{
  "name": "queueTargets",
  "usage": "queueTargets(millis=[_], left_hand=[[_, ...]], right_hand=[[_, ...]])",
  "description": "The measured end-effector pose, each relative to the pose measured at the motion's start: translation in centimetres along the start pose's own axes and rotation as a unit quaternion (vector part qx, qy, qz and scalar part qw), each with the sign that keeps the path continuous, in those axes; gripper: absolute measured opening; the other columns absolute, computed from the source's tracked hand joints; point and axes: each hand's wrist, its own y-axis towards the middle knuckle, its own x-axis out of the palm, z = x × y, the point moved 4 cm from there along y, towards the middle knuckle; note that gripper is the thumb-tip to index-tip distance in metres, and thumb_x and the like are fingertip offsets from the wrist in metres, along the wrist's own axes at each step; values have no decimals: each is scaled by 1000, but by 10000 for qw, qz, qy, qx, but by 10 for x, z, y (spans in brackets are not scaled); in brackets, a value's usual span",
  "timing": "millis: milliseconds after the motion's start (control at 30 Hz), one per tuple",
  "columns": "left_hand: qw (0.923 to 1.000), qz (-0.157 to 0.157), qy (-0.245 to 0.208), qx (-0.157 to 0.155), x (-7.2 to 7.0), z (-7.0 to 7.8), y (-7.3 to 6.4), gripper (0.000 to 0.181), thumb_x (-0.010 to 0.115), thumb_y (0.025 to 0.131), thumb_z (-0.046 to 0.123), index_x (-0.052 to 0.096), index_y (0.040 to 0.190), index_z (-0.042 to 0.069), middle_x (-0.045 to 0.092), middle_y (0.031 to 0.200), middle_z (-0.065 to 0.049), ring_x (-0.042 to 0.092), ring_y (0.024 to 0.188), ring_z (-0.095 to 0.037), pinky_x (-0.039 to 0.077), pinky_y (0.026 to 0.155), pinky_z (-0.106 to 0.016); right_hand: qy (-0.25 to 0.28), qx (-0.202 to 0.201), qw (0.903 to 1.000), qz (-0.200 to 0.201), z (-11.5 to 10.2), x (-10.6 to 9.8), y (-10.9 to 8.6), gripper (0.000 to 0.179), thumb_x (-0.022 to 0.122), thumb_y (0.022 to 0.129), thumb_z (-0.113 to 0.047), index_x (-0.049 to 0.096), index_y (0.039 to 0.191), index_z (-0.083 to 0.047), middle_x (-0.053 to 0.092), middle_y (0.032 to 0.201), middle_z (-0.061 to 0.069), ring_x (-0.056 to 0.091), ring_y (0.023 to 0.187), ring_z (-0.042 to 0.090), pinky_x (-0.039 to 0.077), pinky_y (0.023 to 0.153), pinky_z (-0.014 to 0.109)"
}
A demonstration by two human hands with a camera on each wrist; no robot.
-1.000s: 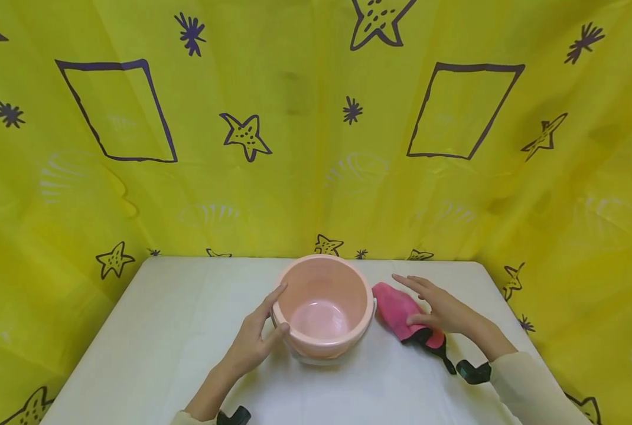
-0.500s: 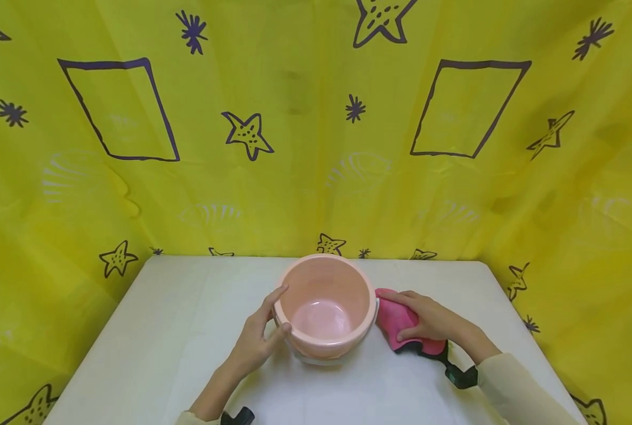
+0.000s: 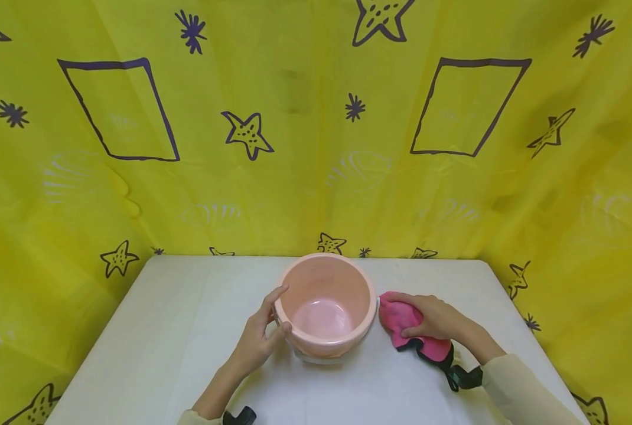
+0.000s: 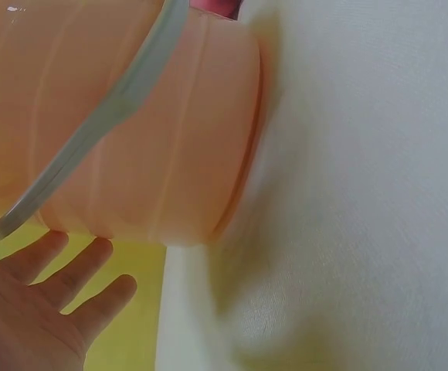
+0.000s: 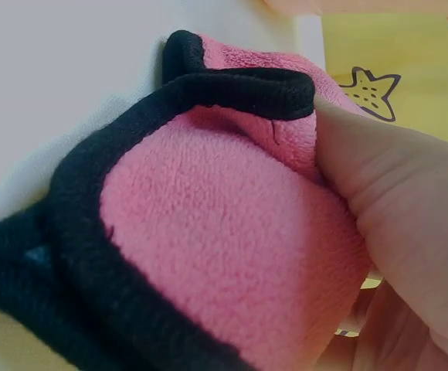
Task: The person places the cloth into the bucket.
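Note:
A peach-pink bucket (image 3: 323, 345) with a pale handle (image 4: 123, 100) stands upright on the table. My left hand (image 3: 253, 339) holds its left side, index finger and thumb at the rim. In the left wrist view the other fingers (image 4: 81, 270) reach the outer wall. Right of the bucket lies a fuzzy pink cloth (image 3: 401, 319) with black edging and a black loop (image 5: 15, 270). My right hand (image 3: 435, 319) grips it from above, thumb on the near side and fingers over the far side. Part of the cloth is hidden under that hand.
The white table (image 3: 188, 319) reaches back to a yellow curtain (image 3: 295, 195) printed with stars and shells, which also hangs at both sides. A black wrist device (image 3: 467, 376) sits at the right sleeve, another (image 3: 240, 415) at the left.
My right hand has come down onto the cloth and taken hold of it, bunching it. The cloth has moved slightly right and toward me. My left hand and the bucket have stayed in place.

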Motion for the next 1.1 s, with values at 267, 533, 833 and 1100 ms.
queueTargets(millis=[267, 533, 833, 1100], left_hand=[[9996, 40, -251, -145, 2, -1, -1, 70, 66, 98, 30, 32, 159, 27, 46, 158, -14, 58, 131, -40, 54, 97, -57], [9973, 274, -563, -377, 6, -3, -5, 71, 67, 97, 34, 32, 159, 28, 49, 155, -16, 60, 127, -40, 57, 94, -46], [9972, 298, -599, -322, 6, -5, -6, 70, 67, 98, 38, 31, 158, 28, 48, 155, -17, 58, 129, -41, 57, 94, -44], [9972, 325, -592, -316, 7, -6, -6, 70, 65, 99, 44, 31, 159, 28, 45, 158, -17, 57, 130, -41, 58, 93, -43]], right_hand=[[58, 3, 9999, 140, 5, 1, -2, 80, 89, 79, -41, 52, 149, -29, 68, 128, 8, 63, 105, 27, 55, 80, 47], [350, -111, 9986, 369, 4, -8, -7, 75, 88, 81, -35, 50, 145, -24, 68, 120, 6, 62, 97, 21, 54, 77, 40], [634, 42, 9965, 536, 5, -25, -13, 77, 89, 81, -36, 47, 145, -24, 67, 121, 12, 64, 99, 26, 57, 75, 42], [502, 34, 9963, 698, 3, -42, -16, 79, 89, 80, -38, 48, 146, -24, 67, 120, 12, 64, 98, 25, 56, 72, 38]])
